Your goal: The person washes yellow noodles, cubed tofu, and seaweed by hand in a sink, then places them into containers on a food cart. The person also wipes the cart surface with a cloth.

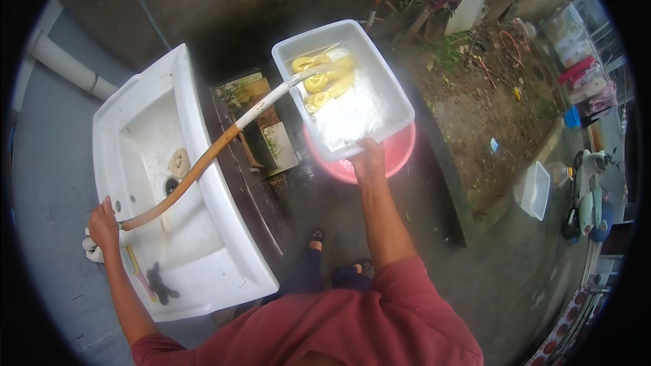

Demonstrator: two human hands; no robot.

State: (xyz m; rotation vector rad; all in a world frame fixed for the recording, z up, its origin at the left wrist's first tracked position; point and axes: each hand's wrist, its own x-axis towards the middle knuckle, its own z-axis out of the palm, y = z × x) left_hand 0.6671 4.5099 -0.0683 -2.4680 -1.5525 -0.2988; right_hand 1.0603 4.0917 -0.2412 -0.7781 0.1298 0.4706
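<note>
My right hand (368,160) grips the near rim of a translucent white plastic bin (394,92). Inside the bin lie several yellow coiled bundles (318,83) of strands, of a kind I cannot settle, and bright glare covers the lower part. An orange-brown hose (213,150) with a whitish far end arches over the sink, and water pours from its mouth into the bin. At the hose's other end my left hand (103,224) closes around the tap, which it mostly hides. Below the bin sits a pink basin (399,155), partly covered by it.
A white ceramic sink (244,244) on the left holds a beige ring-shaped item (179,162), a brush (140,272) and a dark scrubber (161,284). Bricks and tiles (277,145) lie beside it. A low kerb (442,178) borders a soil bed; a white tub (535,190) and scooter (590,198) stand right.
</note>
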